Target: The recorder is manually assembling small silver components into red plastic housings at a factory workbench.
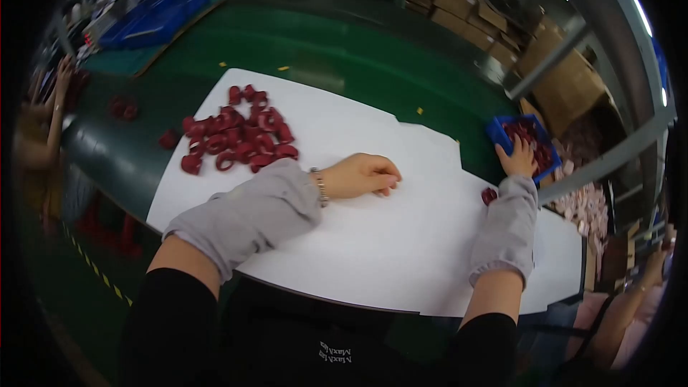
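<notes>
My right hand (517, 159) reaches into the blue bin (502, 131) of dark red rings at three o'clock, grip unclear. My left hand (362, 175) rests loosely curled, empty, on the white table (373, 244); ring pile (240, 136) at ten o'clock.

One large white sheet (373, 244) covers the green belt. One heap of some twenty dark red ring-shaped parts (240, 136) lies on it; exact number unclear. One small blue plastic bin (499, 131) holds more. One single red ring (489, 196) lies apart. Two hands work: left hand (362, 175), right hand (519, 159).
</notes>
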Tool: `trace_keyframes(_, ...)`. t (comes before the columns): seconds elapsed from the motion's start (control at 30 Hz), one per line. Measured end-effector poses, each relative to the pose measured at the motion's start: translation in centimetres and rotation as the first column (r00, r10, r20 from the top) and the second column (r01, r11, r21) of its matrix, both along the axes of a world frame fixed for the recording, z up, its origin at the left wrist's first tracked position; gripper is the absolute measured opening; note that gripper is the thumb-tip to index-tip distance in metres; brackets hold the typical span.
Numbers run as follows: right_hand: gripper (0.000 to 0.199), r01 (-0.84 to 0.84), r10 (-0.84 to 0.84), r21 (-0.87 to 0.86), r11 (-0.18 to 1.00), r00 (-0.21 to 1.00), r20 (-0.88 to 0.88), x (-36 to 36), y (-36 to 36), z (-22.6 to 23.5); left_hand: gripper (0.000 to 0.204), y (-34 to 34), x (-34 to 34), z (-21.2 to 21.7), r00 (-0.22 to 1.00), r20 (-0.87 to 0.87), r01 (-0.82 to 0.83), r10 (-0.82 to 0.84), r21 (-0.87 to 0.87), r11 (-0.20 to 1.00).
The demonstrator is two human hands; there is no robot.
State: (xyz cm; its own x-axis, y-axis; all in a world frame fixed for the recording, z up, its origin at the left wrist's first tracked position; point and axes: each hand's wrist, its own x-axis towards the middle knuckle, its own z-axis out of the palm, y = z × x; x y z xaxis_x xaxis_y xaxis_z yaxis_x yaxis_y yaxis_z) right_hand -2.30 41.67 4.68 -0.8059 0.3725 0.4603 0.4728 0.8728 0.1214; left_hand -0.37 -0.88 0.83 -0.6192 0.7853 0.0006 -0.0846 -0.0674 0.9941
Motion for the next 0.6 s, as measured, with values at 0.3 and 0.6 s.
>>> trace_keyframes(0.3,0.036,-0.588,0.283,-0.363,0.723,0.731,-0.621,10.6,-3.7,-4.9,0.022,0.0,0.1,-0.3,0.993,-0.106,0.056,-0.055,0.007,0.998)
trace_keyframes(0.6,0.018,-0.590,0.533,-0.256,0.766,0.805,-0.261,14.7,-10.0,-4.5,0.021,0.5,0.5,-0.4,0.850,-0.527,-0.026,0.013,-0.018,1.000)
